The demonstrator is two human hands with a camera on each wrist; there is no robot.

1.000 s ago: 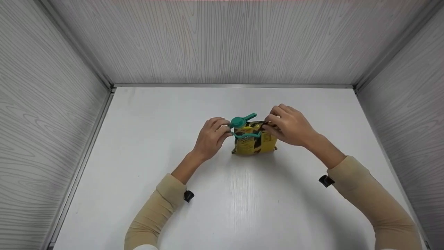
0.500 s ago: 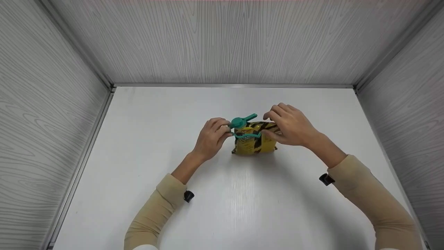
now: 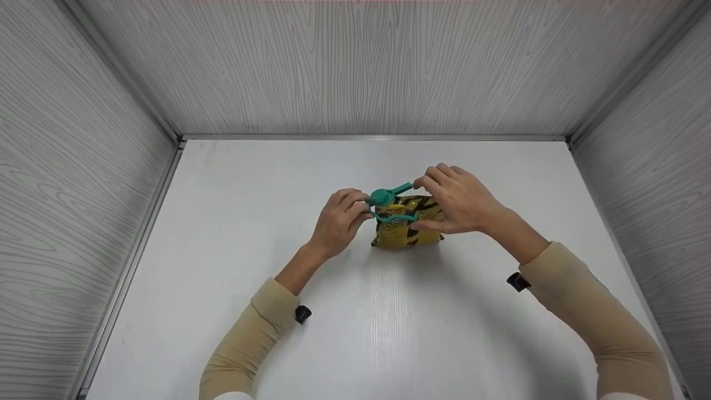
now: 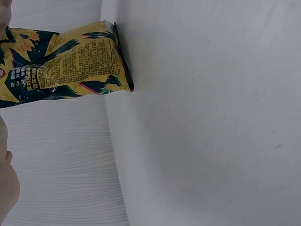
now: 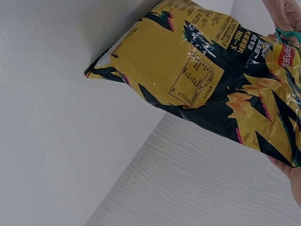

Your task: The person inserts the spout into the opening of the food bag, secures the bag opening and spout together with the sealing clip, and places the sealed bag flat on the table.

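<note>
- Two hands are at work on one bag, which stands upright near the middle of the white counter (image 3: 222,233), inside a grey wood-grain enclosure (image 3: 355,66).
- The snack bag (image 3: 408,229) is yellow and black; its upper part is gathered between the arms of a teal sealing clip (image 3: 389,203).
- The right hand (image 3: 461,201) has shifted over the last second: earlier the bag's top corner was pinched by it; now the fingers are spread loosely over the top, index finger reaching the clip's far arm and thumb pressed to the bag's front by the near arm.
- The left hand (image 3: 339,219) has not moved; the clip's round hinge end is gripped by its curled fingers.
- Judged from this change, the top is gathered and the step in hand appears to be squeezing the two clip arms together; they are seen still apart.
- Writing: a small red logo patch (image 5: 284,55) shows in the right wrist view, its white characters too small to read with certainty. A boxed table of fine print (image 5: 194,81) and blocks of dense text (image 4: 75,66) appear on the back panel, apparently East Asian script, none legible.
</note>
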